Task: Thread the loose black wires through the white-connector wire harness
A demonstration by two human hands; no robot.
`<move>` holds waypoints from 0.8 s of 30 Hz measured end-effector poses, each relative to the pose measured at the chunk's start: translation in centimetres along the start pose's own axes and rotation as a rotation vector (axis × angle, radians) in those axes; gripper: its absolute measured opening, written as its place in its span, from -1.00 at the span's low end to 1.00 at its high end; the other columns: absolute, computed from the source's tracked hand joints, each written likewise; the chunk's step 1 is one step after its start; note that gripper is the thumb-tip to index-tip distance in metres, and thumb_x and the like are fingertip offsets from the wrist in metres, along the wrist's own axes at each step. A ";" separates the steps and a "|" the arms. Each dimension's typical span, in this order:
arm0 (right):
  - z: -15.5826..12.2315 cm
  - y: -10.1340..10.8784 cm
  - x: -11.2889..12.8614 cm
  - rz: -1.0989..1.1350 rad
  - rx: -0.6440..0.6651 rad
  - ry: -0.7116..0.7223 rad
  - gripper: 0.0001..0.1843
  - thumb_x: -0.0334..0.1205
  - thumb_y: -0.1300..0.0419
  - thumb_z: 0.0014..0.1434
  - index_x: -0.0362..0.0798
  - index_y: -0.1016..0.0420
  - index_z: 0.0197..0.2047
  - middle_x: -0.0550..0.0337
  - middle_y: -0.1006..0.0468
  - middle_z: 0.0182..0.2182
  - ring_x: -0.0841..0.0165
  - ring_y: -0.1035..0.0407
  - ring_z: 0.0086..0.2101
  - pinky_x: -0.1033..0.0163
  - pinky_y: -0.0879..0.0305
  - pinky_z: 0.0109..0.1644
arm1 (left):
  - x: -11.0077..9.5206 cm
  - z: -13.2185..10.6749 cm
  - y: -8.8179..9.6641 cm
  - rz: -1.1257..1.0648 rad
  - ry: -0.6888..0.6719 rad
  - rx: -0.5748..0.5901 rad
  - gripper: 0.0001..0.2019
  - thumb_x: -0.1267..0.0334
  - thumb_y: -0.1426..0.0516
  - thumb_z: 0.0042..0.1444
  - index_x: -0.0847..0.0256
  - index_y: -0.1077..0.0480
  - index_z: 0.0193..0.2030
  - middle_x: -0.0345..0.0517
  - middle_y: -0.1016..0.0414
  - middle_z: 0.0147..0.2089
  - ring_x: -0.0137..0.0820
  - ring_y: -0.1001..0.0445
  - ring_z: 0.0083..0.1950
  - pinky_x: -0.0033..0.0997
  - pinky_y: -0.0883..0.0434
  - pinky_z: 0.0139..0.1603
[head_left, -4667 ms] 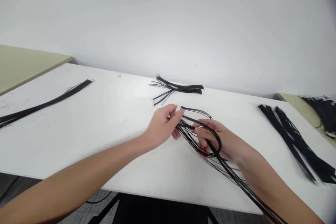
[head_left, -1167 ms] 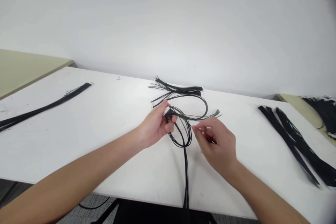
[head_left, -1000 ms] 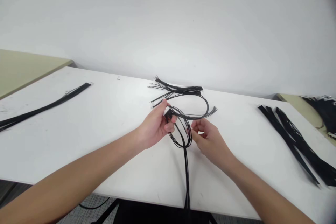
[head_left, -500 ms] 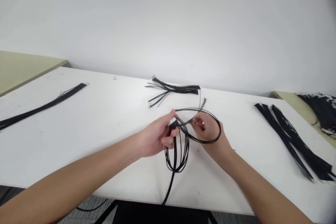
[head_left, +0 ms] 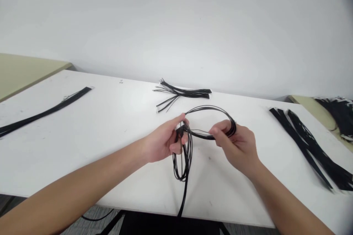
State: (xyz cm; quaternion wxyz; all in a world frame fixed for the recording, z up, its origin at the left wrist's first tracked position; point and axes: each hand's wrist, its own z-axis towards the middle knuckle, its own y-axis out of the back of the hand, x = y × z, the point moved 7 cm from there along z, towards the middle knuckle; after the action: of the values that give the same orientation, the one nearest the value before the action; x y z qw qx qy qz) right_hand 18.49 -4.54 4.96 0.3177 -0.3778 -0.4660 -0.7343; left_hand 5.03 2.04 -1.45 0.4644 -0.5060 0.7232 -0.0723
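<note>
Thin black wires form a looped cable bundle between my two hands, above the front half of the white table. My left hand pinches the bundle where its loops meet, next to a small connector partly hidden by my fingers. From that grip a second, narrower loop hangs down, and a thicker tail runs toward the table's front edge. My right hand has its fingers wrapped through the right side of the upper loop, thumb against the wires. The upper loop is spread wide between the hands.
Behind my hands lies a black wire bundle with frayed ends. Long black cables stretch along the left of the white table. Several flat black cables lie at the right; a dark cable pile rests on the yellowish side table.
My right hand has moved right, from pinching wire ends to holding the loop's right side. The upper loop is now pulled wider. My left hand has stayed nearly in place.
</note>
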 end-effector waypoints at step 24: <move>-0.5 -2.5 0.3 0.047 0.109 0.232 -0.80 -0.26 -0.30 0.07 -0.01 -0.42 -0.21 0.16 -0.51 -0.35 0.38 -0.38 -0.36 0.27 -0.36 -0.35 | -0.5 -0.9 -2.0 -0.246 -0.041 0.362 -0.53 0.09 0.20 0.32 0.25 -0.36 -0.45 -0.36 -0.01 -0.79 -0.59 0.06 -0.83 -0.58 -0.06 -0.73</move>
State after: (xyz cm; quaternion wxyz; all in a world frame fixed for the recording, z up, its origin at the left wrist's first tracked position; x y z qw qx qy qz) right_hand 16.17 -4.16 3.95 0.4067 -0.2834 -0.4563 -0.7389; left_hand 5.69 1.15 0.46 0.5499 -0.5002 0.6217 -0.2467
